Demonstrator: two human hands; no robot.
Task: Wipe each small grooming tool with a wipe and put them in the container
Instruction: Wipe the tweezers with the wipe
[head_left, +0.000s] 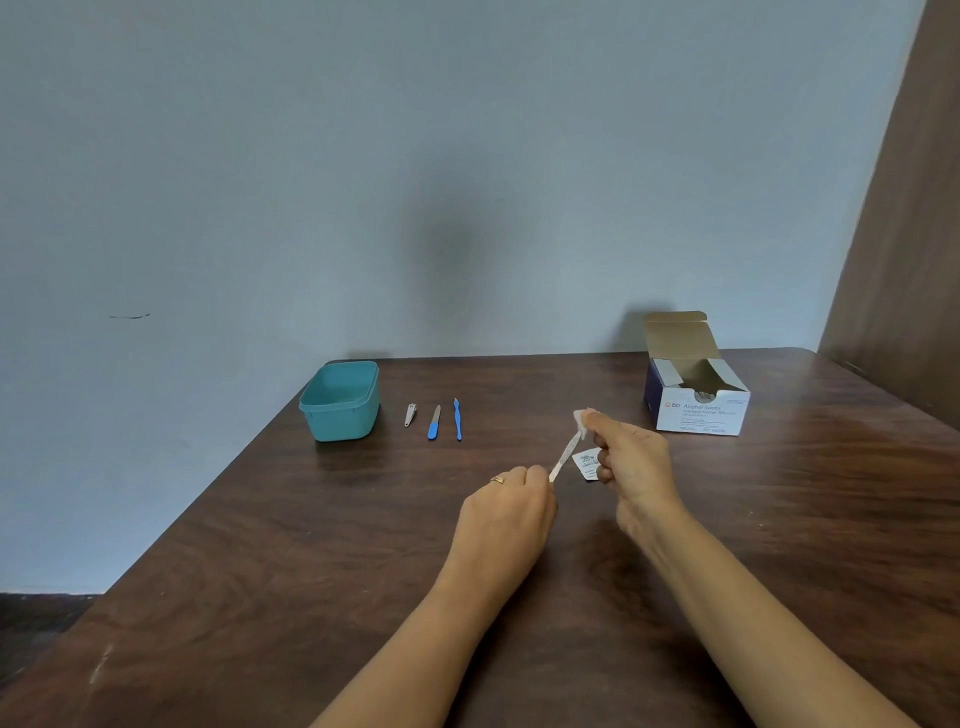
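My left hand (511, 506) grips the near end of a slim metal nail file (565, 456), which slants up to the right above the table. My right hand (631, 457) pinches a white wipe (580, 420) around the file's far tip. A teal container (340, 400) stands open at the back left of the table. To its right lie a small nail clipper (410, 414), a blue-handled file (434, 423) and a thin blue tool (457, 419), side by side.
An open white box of alcohol swabs (696, 400) stands at the back right. A torn swab wrapper (587, 463) lies on the dark wooden table (311, 571) under my right hand. The wall runs just behind the table; the table's left edge slants away.
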